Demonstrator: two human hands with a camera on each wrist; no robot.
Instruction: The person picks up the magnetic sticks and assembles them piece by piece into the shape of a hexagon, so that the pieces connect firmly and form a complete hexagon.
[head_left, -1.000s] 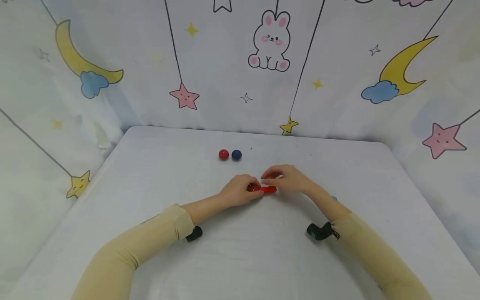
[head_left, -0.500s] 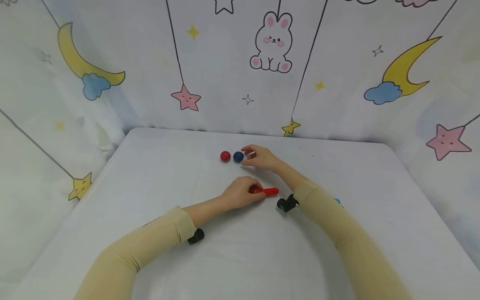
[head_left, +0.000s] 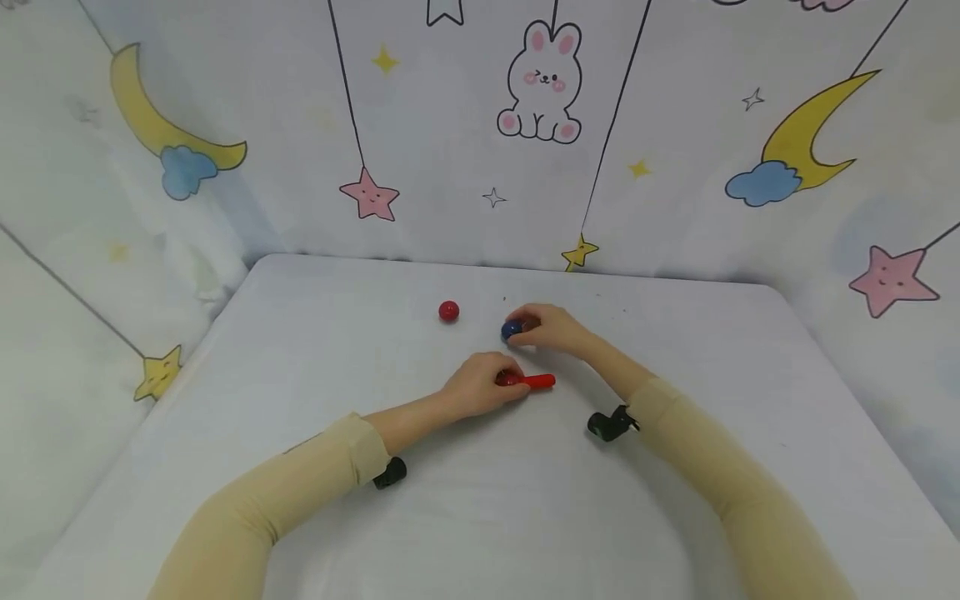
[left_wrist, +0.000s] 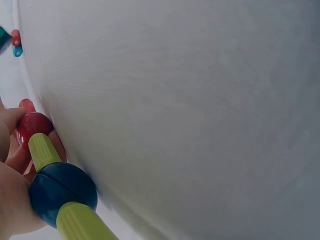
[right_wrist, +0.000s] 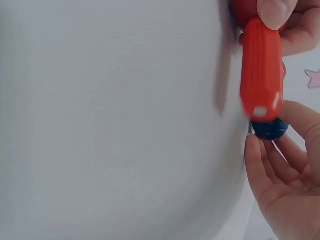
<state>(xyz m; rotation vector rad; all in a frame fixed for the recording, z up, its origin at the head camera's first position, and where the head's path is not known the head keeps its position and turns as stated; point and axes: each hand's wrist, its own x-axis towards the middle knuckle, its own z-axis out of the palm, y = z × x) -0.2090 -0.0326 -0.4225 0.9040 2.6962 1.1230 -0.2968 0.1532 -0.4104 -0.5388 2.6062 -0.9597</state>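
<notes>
My left hand [head_left: 480, 385] grips a red ball [left_wrist: 35, 127] near the middle of the table. A red ribbed stick [head_left: 540, 382] juts from that ball toward the right. On its other side, in the left wrist view, a yellow-green stick [left_wrist: 44, 150] joins it to a dark blue ball [left_wrist: 63, 191], which bears a second yellow-green stick [left_wrist: 82, 223]. Just beyond the red stick, my right hand [head_left: 555, 327] holds a loose blue ball [head_left: 512, 331] between thumb and fingers. In the right wrist view this ball [right_wrist: 271, 130] is partly hidden behind the red stick's end.
Another red ball [head_left: 448, 311] lies toward the back of the white table [head_left: 337, 333]. Red and teal sticks [left_wrist: 17, 44] show small at the left wrist view's upper left. Black wrist devices [head_left: 609, 423] hang under both forearms. A printed cloth wall [head_left: 450, 125] stands behind.
My right hand reached back to the blue ball, took hold of it, and brought it nearer and to the right, away from the loose red ball. The left hand stays in place.
</notes>
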